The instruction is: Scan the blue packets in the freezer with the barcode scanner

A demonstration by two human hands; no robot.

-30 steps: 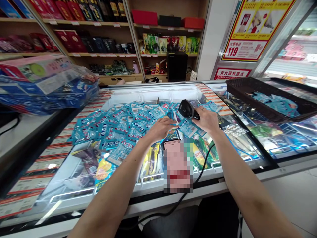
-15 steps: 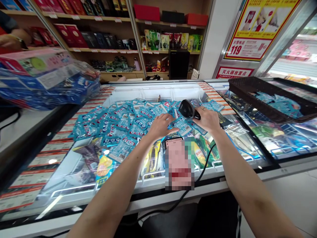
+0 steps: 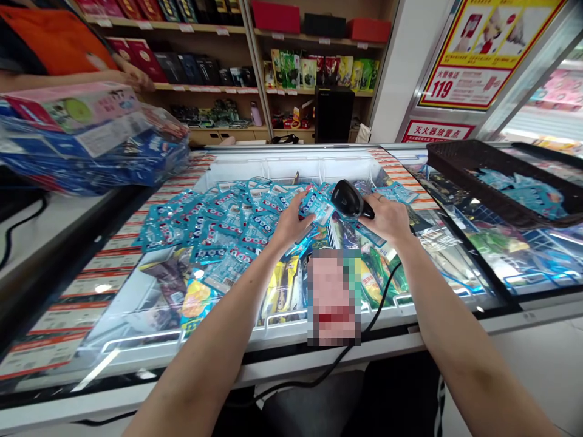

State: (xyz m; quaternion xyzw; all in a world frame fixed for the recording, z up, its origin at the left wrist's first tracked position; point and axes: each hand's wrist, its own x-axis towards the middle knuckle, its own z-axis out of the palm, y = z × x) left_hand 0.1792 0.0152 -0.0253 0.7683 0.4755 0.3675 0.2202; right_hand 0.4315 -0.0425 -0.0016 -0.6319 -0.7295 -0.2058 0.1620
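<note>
My right hand (image 3: 387,217) is closed around the handle of a black barcode scanner (image 3: 347,199), whose head points left over the freezer's glass top. In my left hand (image 3: 292,222) a small blue packet (image 3: 320,207) is pinched between thumb and fingers, its barcode side showing, just left of the scanner head. Many similar blue packets (image 3: 228,215) lie spread over the glass to the left. Below my hands, near the front edge, rests a phone (image 3: 331,291), its screen mostly blurred out. The scanner's black cord (image 3: 386,297) runs down past the phone.
A dark brown basket (image 3: 496,215) with more blue packets stands at the right. Plastic-wrapped boxes (image 3: 91,136) are stacked at the left, with a person in an orange top (image 3: 59,36) behind them. Stocked shelves (image 3: 204,88) line the back.
My left hand, empty and spread over the packets before, now holds one blue packet lifted beside the scanner. The right hand keeps the scanner nearly in place. The person at left shows more.
</note>
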